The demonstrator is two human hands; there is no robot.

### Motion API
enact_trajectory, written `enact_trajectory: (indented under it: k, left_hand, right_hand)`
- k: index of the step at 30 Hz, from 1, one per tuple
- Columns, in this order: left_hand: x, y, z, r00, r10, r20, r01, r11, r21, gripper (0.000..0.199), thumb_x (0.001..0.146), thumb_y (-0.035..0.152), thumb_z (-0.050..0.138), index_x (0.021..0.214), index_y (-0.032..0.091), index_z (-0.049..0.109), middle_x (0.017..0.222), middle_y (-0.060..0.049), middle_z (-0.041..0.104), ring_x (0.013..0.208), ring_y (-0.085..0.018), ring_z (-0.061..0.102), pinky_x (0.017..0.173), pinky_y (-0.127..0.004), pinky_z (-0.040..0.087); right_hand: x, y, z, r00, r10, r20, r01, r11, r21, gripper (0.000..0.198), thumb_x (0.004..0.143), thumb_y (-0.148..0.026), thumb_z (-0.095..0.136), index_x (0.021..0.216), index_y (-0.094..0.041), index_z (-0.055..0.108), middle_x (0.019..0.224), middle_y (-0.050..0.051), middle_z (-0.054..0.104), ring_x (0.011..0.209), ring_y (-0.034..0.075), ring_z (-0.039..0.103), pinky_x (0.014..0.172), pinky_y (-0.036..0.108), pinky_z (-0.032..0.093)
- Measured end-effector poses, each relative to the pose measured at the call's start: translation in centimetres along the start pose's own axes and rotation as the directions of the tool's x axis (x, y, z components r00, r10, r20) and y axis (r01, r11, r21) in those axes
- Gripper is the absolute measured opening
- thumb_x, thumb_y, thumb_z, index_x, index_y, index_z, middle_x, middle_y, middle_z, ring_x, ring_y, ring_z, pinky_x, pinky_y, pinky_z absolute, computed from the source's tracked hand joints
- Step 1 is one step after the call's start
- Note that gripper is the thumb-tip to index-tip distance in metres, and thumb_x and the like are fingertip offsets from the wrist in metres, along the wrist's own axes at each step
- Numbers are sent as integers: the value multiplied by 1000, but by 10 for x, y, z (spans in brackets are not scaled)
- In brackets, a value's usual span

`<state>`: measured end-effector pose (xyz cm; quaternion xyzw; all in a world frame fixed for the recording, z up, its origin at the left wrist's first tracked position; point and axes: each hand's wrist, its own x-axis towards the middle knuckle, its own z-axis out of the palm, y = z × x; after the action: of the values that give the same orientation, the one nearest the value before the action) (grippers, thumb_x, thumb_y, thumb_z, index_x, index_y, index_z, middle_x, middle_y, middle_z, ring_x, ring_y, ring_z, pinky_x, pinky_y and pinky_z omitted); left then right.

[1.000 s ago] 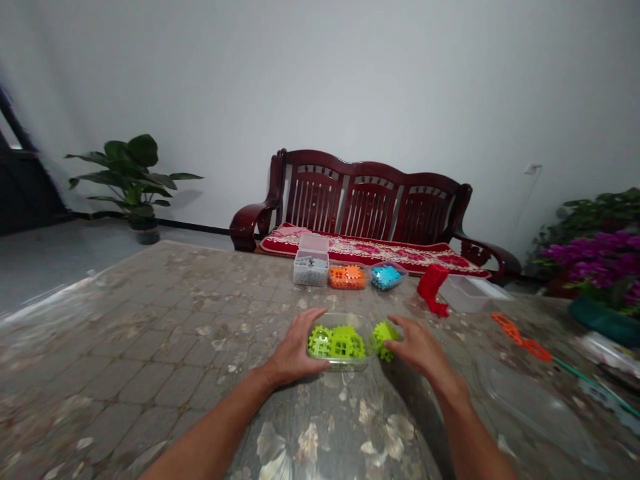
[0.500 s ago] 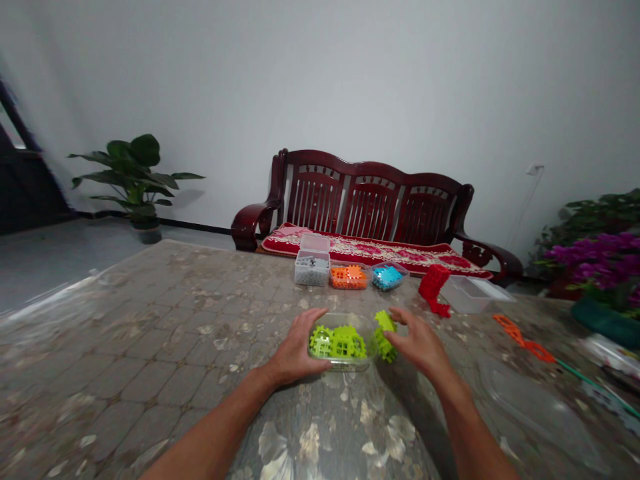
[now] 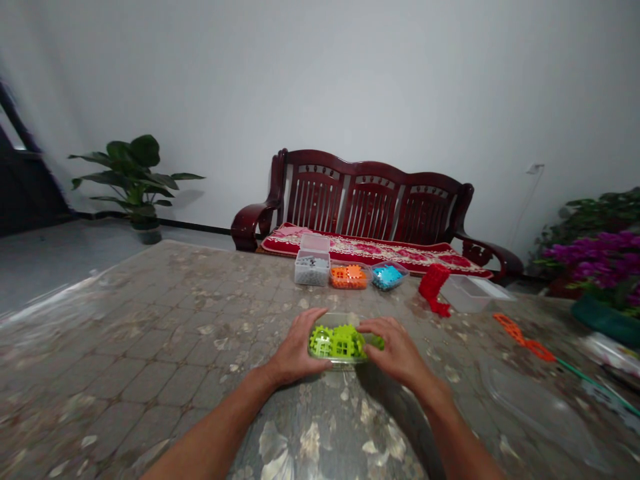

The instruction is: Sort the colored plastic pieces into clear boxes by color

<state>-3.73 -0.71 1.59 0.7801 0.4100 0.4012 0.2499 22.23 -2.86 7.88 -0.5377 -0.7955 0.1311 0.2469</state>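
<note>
A patterned tablecloth is spread beneath the clear tub of green pieces, whose left end is clamped by the left hand; at its right end, a green piece is gripped by the right hand. Beyond the tub, three filled boxes are lined up; farther beyond it, a dark wooden bench is backed by a white wall.

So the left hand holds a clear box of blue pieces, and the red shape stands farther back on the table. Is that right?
Not quite: the head view shows green pieces in that clear box. The left hand does hold it, and the red shape stands farther back on the table.
</note>
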Motion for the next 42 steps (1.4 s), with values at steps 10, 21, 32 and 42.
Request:
enact_trajectory:
  k: [10, 21, 32, 42]
  left_hand:
    - [0, -1, -1, 1000, 15, -9, -15, 1000, 1, 98, 60, 21, 86, 149, 23, 44, 151, -14, 49, 142, -37, 46, 122, -58, 35]
    - [-1, 1, -1, 1000, -6, -9, 7, 1000, 9, 97, 62, 20, 84, 150, 24, 44, 152, -13, 49, 142, -37, 46, 122, -56, 35]
    - [-1, -1, 0, 1000, -8, -3, 8, 1000, 6, 97, 62, 19, 84, 150, 24, 42, 151, -12, 49, 142, -37, 45, 123, -57, 34]
    - [-1, -1, 0, 1000, 5, -9, -5, 1000, 1, 97, 61, 20, 85, 149, 22, 43, 151, -13, 49, 142, -37, 45, 123, -55, 35]
  right_hand:
    - [4, -4, 16, 1000, -7, -11, 7, 999, -45, 31, 80, -16, 61, 101, -27, 80, 107, 4, 79, 109, 27, 64, 103, 46, 46]
    - [4, 41, -9, 949, 221, -225, -228, 974, -2, 33, 85, -27, 55, 107, -21, 79, 114, 11, 78, 112, 31, 69, 104, 50, 49]
    - [-8, 58, -14, 959, 261, -109, -280, 929, -242, 51, 68, -25, 75, 119, -24, 76, 115, 12, 78, 113, 38, 68, 99, 50, 51]
    - [-5, 50, -23, 932, 304, -198, -345, 912, -221, 48, 77, -28, 67, 125, -22, 73, 114, 12, 78, 109, 34, 70, 97, 46, 52]
